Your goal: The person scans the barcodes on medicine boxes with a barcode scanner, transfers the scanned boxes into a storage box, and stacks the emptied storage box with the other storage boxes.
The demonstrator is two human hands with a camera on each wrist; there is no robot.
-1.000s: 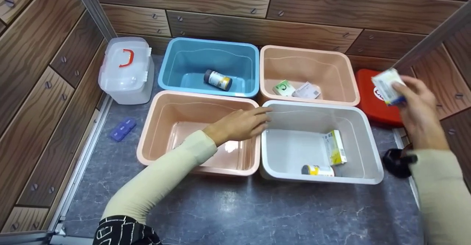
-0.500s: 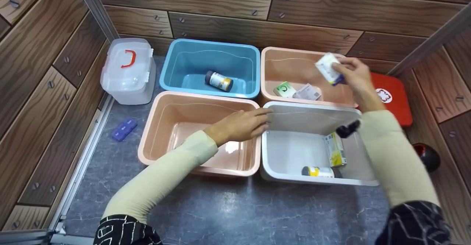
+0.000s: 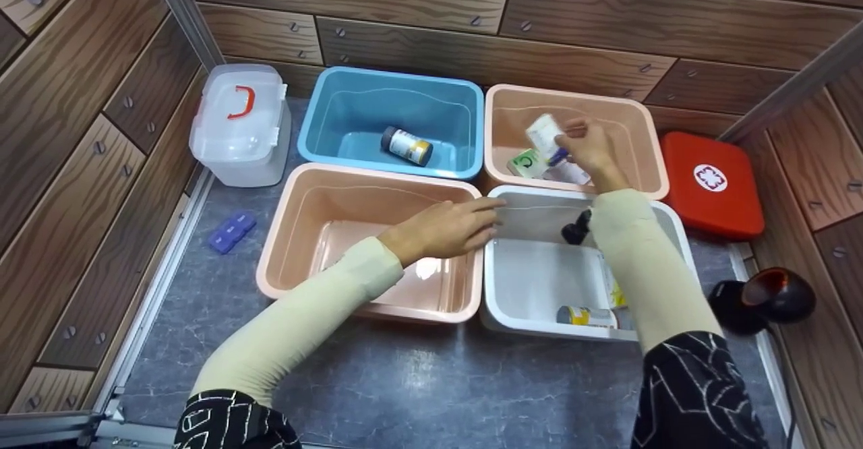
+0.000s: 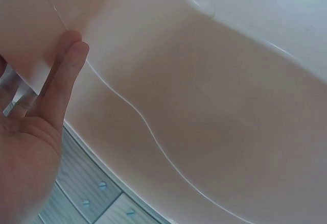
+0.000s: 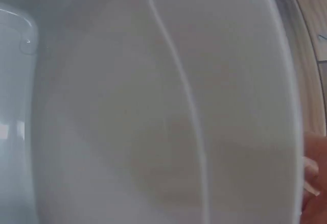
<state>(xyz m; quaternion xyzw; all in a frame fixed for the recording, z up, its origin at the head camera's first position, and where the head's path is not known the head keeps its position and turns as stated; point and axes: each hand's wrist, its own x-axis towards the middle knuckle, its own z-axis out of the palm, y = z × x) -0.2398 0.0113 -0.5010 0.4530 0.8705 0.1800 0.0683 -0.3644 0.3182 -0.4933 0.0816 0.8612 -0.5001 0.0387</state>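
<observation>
My right hand [image 3: 589, 148] pinches a small white-and-blue medicine box [image 3: 545, 135], held tilted over the back-right peach bin [image 3: 640, 125]. Beneath it in that bin show a green-and-white box [image 3: 526, 164] and a pale box [image 3: 570, 174], partly covered by the held one. My left hand [image 3: 450, 228] has loosely extended fingers [image 4: 64, 81], its fingertips at the rim where the front-left peach bin [image 3: 273, 260] meets the white bin [image 3: 492, 287]. Nothing is in the left hand. The right wrist view shows mostly the white bin's wall, with a sliver of the hand at the edge.
A pill bottle [image 3: 406, 146] lies in the blue bin [image 3: 307, 125]. The white bin holds another bottle [image 3: 586, 317] and a yellow-and-white box [image 3: 616, 294], partly behind my right sleeve. Around stand a clear lidded box [image 3: 236, 132], purple pill organizer [image 3: 232, 232], red case [image 3: 715, 193] and black rounded object [image 3: 779, 295].
My right hand has carried the medicine box leftward from above the red case to over the back-right bin, and lower. The left hand has stayed at the rim.
</observation>
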